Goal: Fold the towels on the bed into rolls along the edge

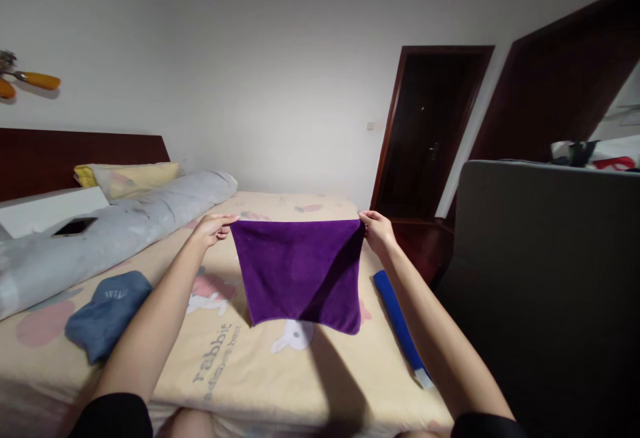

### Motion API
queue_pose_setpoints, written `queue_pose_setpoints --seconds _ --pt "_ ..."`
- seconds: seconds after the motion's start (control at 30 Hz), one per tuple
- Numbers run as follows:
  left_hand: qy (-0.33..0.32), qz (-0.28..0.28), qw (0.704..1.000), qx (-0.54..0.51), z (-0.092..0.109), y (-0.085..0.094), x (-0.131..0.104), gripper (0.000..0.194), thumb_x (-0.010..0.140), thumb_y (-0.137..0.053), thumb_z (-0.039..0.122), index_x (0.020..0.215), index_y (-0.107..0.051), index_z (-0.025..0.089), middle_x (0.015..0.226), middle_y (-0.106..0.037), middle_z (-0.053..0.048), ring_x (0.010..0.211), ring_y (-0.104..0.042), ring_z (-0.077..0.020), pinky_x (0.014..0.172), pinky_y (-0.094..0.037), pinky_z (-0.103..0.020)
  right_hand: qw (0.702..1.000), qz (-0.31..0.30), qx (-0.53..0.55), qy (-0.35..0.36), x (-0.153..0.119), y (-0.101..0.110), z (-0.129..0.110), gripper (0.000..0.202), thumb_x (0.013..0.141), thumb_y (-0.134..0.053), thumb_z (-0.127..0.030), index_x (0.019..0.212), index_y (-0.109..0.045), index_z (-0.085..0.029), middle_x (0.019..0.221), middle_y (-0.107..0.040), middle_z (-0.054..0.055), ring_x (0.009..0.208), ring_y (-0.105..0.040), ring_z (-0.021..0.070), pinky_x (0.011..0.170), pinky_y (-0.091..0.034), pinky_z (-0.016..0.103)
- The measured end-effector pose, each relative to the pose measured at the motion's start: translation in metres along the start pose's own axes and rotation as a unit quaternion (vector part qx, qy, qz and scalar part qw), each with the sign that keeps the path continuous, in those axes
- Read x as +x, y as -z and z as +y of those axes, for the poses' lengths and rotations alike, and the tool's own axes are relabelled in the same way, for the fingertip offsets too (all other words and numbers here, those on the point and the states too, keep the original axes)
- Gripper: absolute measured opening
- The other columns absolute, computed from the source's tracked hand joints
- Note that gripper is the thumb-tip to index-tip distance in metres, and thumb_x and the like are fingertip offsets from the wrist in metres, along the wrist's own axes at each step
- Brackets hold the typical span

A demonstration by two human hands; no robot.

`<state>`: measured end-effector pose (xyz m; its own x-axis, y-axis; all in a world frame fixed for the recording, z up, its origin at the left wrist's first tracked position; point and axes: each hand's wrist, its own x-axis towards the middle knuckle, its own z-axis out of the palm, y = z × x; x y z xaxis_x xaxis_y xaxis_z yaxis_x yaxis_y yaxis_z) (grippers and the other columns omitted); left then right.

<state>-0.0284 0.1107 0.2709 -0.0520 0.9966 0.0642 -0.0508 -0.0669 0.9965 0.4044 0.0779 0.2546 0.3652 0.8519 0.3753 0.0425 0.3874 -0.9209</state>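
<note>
A purple cloth (300, 271) hangs stretched out between my two hands, above a bed with a cream rabbit-print cover (280, 391). My left hand (216, 228) pinches its upper left corner. The upper right corner is gripped by the fingers of my right hand (377, 230). The cloth's top edge is nearly straight, and its lower edge hangs down over the bedcover. A folded blue item (400, 321) lies on the bed beside my right forearm. Left of my left forearm rests a grey-blue star-shaped cushion (107, 315).
At the left, a long grey bolster (145, 218) carries a dark phone (75, 227), near a yellow pillow (137, 179) and a white box (50, 210). A large grey-covered object (545, 278) stands at the right. Behind are a dark door (430, 138) and a white wall.
</note>
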Motion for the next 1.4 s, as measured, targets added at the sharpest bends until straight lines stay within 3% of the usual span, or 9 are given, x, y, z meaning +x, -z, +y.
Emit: queue_pose_setpoints --seconds 0.17,0.3,0.43,0.6,0.8,0.97,1.2,1.4 --pt "-0.019 -0.001 0.999 -0.028 0.0 0.004 0.004 0.021 0.06 -0.084 0.009 0.068 -0.065 0.011 0.064 -0.065 -0.004 0.054 -0.061 -0.0114 0.05 -0.051 -0.022 0.997 -0.053 0.047 -0.01 0.0 0.0 -0.002 0.026 0.057 -0.08 -0.036 0.071 -0.065 -0.02 0.061 -0.064 0.004 0.055 -0.058 0.0166 0.054 -0.05 0.033" --pt "-0.029 -0.003 0.999 -0.022 -0.002 0.008 0.004 0.023 0.056 -0.081 -0.002 0.071 -0.068 0.01 0.068 -0.069 -0.006 0.064 -0.067 -0.0153 0.067 -0.058 -0.027 0.998 -0.043 0.04 0.009 0.001 0.002 0.0 0.029 0.054 -0.083 -0.029 0.078 -0.07 -0.017 0.071 -0.071 0.006 0.066 -0.066 0.0191 0.068 -0.055 0.037" --pt "-0.047 -0.002 0.999 0.002 -0.003 0.011 0.004 0.027 0.053 -0.083 0.0 0.074 -0.071 0.01 0.065 -0.07 -0.006 0.061 -0.067 -0.016 0.066 -0.058 -0.03 0.999 -0.028 0.008 0.046 0.001 0.004 0.002 0.038 0.056 -0.083 -0.04 0.083 -0.073 -0.015 0.077 -0.075 0.008 0.074 -0.069 0.0212 0.077 -0.057 0.04" --pt "-0.082 -0.003 0.996 0.029 0.001 0.01 0.004 0.025 0.052 -0.086 0.009 0.073 -0.073 0.011 0.064 -0.07 -0.007 0.058 -0.065 -0.0158 0.063 -0.058 -0.03 0.99 -0.026 -0.087 0.106 0.001 0.01 0.001 0.04 0.062 -0.077 -0.048 0.085 -0.075 -0.016 0.081 -0.076 0.01 0.078 -0.07 0.0244 0.077 -0.055 0.041" --pt "-0.12 0.0 0.99 0.068 0.0 0.014 0.002 0.027 0.05 -0.089 0.019 0.071 -0.073 0.011 0.058 -0.068 -0.005 0.055 -0.063 -0.0155 0.06 -0.055 -0.03 0.952 -0.04 -0.233 0.197 0.0 0.014 -0.004 0.019 0.07 -0.071 -0.041 0.077 -0.074 -0.023 0.075 -0.072 0.006 0.073 -0.064 0.0224 0.074 -0.049 0.037" --pt "-0.15 -0.001 0.982 0.114 0.002 0.017 -0.003 0.022 0.055 -0.086 0.025 0.068 -0.072 0.015 0.052 -0.064 -0.002 0.051 -0.059 -0.0154 0.054 -0.051 -0.028 0.92 -0.058 -0.295 0.251 0.002 0.011 -0.008 0.025 0.081 -0.058 -0.044 0.069 -0.067 -0.024 0.073 -0.065 0.006 0.072 -0.058 0.0219 0.076 -0.045 0.036" --pt "-0.176 -0.009 0.968 0.177 0.009 0.021 -0.012 0.021 0.056 -0.084 0.034 0.062 -0.071 0.017 0.048 -0.061 -0.001 0.047 -0.052 -0.0134 0.047 -0.041 -0.024 0.905 -0.077 -0.32 0.268 0.012 0.008 -0.011 0.035 0.085 -0.052 -0.051 0.063 -0.055 -0.024 0.071 -0.059 0.006 0.071 -0.052 0.0209 0.073 -0.042 0.034" --pt "-0.182 0.006 0.965 0.187 0.007 0.023 -0.019 0.03 0.053 -0.085 0.041 0.055 -0.064 0.019 0.05 -0.056 0.005 0.052 -0.051 -0.011 0.048 -0.035 -0.021 0.927 -0.071 -0.291 0.227 0.004 0.009 -0.013 0.049 0.081 -0.056 -0.061 0.05 -0.045 -0.025 0.049 -0.05 0.001 0.054 -0.046 0.0166 0.062 -0.038 0.031"
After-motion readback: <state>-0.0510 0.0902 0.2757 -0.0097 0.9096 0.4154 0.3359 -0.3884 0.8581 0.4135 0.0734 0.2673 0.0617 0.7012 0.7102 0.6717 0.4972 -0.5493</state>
